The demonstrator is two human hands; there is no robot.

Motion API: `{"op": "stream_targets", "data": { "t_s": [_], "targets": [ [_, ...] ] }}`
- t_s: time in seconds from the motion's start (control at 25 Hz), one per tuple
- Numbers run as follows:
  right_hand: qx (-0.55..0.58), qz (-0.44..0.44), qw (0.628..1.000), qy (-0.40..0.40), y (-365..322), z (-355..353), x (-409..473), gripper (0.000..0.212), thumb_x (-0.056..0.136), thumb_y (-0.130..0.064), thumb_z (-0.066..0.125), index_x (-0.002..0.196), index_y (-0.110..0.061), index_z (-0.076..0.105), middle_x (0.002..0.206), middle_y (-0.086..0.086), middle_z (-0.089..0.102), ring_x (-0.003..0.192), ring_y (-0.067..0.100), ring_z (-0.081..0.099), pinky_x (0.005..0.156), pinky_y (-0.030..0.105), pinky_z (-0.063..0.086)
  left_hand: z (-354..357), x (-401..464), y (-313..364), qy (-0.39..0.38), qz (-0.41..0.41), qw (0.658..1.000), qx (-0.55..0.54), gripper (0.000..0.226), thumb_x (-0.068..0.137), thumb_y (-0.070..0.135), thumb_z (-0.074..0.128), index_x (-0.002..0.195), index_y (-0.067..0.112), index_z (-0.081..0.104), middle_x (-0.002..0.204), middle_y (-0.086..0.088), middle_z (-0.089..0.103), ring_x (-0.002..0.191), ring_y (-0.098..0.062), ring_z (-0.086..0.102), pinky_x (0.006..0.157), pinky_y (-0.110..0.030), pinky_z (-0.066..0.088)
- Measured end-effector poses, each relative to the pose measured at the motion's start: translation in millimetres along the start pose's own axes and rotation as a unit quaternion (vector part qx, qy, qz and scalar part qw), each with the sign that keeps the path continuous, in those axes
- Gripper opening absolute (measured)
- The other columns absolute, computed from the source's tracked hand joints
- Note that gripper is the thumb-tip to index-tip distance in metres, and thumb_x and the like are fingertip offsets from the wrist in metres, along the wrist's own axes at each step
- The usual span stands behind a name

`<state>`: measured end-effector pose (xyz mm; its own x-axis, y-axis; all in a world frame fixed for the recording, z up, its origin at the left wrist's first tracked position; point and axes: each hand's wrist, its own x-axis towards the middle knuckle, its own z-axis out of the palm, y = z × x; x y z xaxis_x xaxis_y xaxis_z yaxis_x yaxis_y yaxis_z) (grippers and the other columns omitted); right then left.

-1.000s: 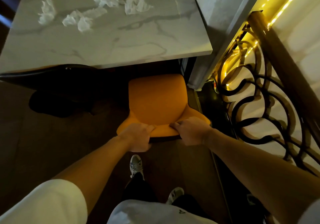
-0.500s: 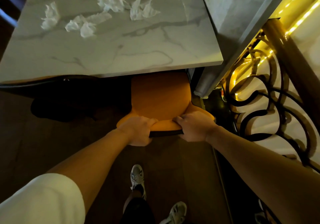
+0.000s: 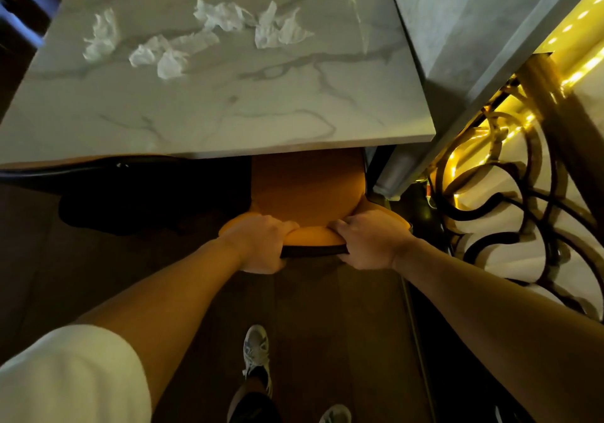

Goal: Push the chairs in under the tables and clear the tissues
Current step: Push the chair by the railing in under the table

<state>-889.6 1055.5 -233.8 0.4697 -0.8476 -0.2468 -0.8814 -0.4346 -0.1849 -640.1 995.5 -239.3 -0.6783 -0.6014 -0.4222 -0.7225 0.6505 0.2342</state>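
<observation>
Chair (image 3: 307, 190), orange, sits straight ahead of me in the head view, its seat partly tucked under the near edge of the marble table (image 3: 228, 112), toward that table's right corner. My left hand (image 3: 261, 242) and right hand (image 3: 369, 239) both grip the top of the backrest, fingers curled and pressed together over its rim, equally near. The chair's front-to-back line points directly away from my fingers, under the table, so I judge a straight push forward finishes it. Tissues (image 3: 225, 17) lie crumpled on the table's far half, well apart from both hands.
</observation>
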Motion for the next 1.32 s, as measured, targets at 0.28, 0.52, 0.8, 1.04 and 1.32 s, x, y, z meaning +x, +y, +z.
{"op": "stream_targets", "data": {
  "t_s": [0.28, 0.52, 0.8, 1.04, 1.32],
  "targets": [
    [0.001, -0.009, 1.000, 0.012, 19, -10, 23, 0.036, 0.096, -0.052, 0.054, 0.121, -0.027, 0.057, 0.089, -0.007, 0.063, 0.079, 0.013, 0.061, 0.074, 0.032, 0.054, -10, 27, -21, 0.007, 0.002, 1.000, -0.005, 0.074, 0.085, 0.056, 0.059, 0.152, 0.035, 0.032, 0.118, 0.010, 0.060, 0.099, -0.010, 0.059, 0.090, -0.036, 0.054],
    [-0.005, 0.000, 1.000, 0.012, 36, -22, 45, 0.034, 0.096, -0.053, 0.054, 0.115, -0.025, 0.057, 0.088, -0.005, 0.063, 0.079, 0.016, 0.063, 0.072, 0.034, 0.056, -27, 49, -35, 0.002, 0.008, 1.000, -0.028, 0.067, 0.085, 0.050, 0.061, 0.147, 0.037, 0.038, 0.103, 0.013, 0.061, 0.086, -0.008, 0.060, 0.083, -0.035, 0.056],
    [0.010, 0.008, 1.000, 0.018, 60, -35, 77, 0.047, 0.095, -0.053, 0.055, 0.134, -0.027, 0.055, 0.095, -0.008, 0.067, 0.082, 0.012, 0.065, 0.076, 0.033, 0.057, -46, 79, -56, 0.018, 0.008, 1.000, -0.023, 0.068, 0.085, 0.049, 0.061, 0.148, 0.036, 0.039, 0.099, 0.013, 0.061, 0.082, -0.008, 0.061, 0.080, -0.034, 0.057],
    [-0.015, 0.009, 1.000, 0.021, 82, -45, 103, 0.048, 0.095, -0.053, 0.054, 0.135, -0.027, 0.056, 0.095, -0.008, 0.068, 0.083, 0.013, 0.066, 0.073, 0.033, 0.056, -64, 105, -73, 0.033, 0.008, 0.999, -0.018, 0.069, 0.087, 0.048, 0.061, 0.151, 0.035, 0.038, 0.108, 0.009, 0.064, 0.092, -0.013, 0.062, 0.086, -0.038, 0.056],
    [-0.013, 0.008, 1.000, 0.015, 92, -48, 116, 0.046, 0.092, -0.054, 0.055, 0.130, -0.029, 0.059, 0.089, -0.011, 0.068, 0.079, 0.012, 0.066, 0.075, 0.036, 0.058, -73, 114, -80, 0.031, 0.019, 0.999, -0.009, 0.065, 0.088, 0.049, 0.061, 0.148, 0.034, 0.042, 0.108, 0.008, 0.064, 0.092, -0.012, 0.061, 0.087, -0.038, 0.055]
  ]
}}
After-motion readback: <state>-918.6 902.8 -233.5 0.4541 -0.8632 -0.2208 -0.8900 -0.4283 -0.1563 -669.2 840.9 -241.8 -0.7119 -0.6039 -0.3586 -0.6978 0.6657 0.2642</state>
